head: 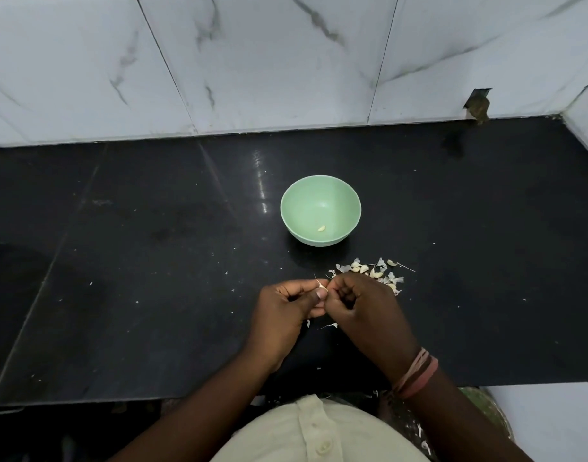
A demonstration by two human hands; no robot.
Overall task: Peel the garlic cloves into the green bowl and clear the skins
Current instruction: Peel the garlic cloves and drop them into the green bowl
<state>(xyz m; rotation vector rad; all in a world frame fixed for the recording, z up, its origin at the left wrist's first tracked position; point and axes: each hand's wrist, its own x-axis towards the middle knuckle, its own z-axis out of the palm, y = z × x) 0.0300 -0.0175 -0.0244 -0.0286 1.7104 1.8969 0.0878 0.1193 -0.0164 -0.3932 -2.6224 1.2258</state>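
While the left hand [286,303] pinches a small pale garlic clove [322,288], the right hand [359,303] picks at its skin. Just beyond lies a heap of unpeeled cloves and papery skins [372,271] on the black stone counter [152,261]; farther back, the round green plastic bowl [320,195] holds one peeled clove [321,228].

Home kitchen, seen from above. Polished black stone bench [152,261] set against a wall of white marble-patterned tiles [252,61], with a rough cut-out in the tile [478,103] at the right rear corner. Green bowl [296,201] on the bench holding one peeled clove [321,228]. Pile of garlic cloves and papery skins [369,271] just in front of it. Bare hands at work on the food at the bench edge, above a buttoned cream shirt [319,435].
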